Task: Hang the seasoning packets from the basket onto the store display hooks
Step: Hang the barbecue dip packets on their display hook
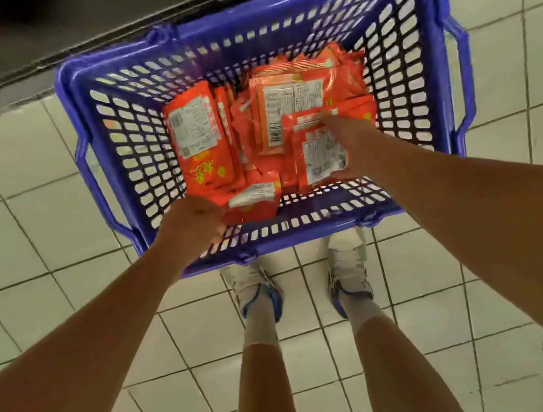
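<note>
Both hands are down in the blue basket [434, 87] on the tiled floor [16, 163]. My right hand [346, 140] grips an orange seasoning packet [320, 151] near the front wall; my left hand [192, 221] seems to pinch another packet [252, 199], though it's blurred. I should lift by the top edges, hang-holes up.

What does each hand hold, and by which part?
Right hand grips an orange packet by its side edge. Left hand holds a packet by its end.
</note>
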The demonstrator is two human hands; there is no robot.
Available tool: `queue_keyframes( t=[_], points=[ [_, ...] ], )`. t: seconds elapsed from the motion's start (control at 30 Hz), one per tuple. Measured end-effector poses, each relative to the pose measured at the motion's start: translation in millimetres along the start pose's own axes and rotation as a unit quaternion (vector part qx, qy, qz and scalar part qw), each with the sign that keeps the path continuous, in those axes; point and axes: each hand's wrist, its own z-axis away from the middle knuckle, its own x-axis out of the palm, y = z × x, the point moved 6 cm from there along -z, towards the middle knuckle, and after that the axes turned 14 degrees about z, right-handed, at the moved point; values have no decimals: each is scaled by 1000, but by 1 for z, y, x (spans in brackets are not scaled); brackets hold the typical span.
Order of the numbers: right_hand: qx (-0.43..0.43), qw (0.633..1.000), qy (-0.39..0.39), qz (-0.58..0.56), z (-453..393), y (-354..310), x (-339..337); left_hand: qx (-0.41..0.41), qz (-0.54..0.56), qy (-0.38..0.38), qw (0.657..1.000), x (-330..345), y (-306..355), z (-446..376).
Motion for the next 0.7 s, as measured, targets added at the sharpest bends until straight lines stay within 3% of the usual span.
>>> queue_keyframes(
  t=[0.1,0.23,0.33,0.37,0.4,0.47,0.53,0.57,0.63,0.7],
  points=[
    [6,999,32,-27,-25,7,9,24,-59,-14,998,6,-10,-16],
    [28,994,87,-58,-22,26,-9,-21,9,-13,1000,13,-20,-14],
    [-1,981,195,25,7,35,-32,-25,68,-5,997,23,-6,-6],
    [-10,980,199,29,20,38,-33,-21,83,-4,996,29,1,-4],
    [-2,987,157,-19,32,42,-28,-14,89,-11,996,36,11,0],
    [44,991,-30,-123,58,50,-3,2,120,-42,992,55,31,7],
    [55,980,-154,-111,81,49,12,-27,191,-86,977,76,43,12],
    [31,978,-179,-101,82,46,16,-38,222,-102,969,85,47,12],
    [-11,981,-141,-131,71,33,14,-29,251,-70,965,88,52,5],
    [-7,990,-10,-141,46,20,1,-8,255,-4,967,77,52,-3]
  ],
)
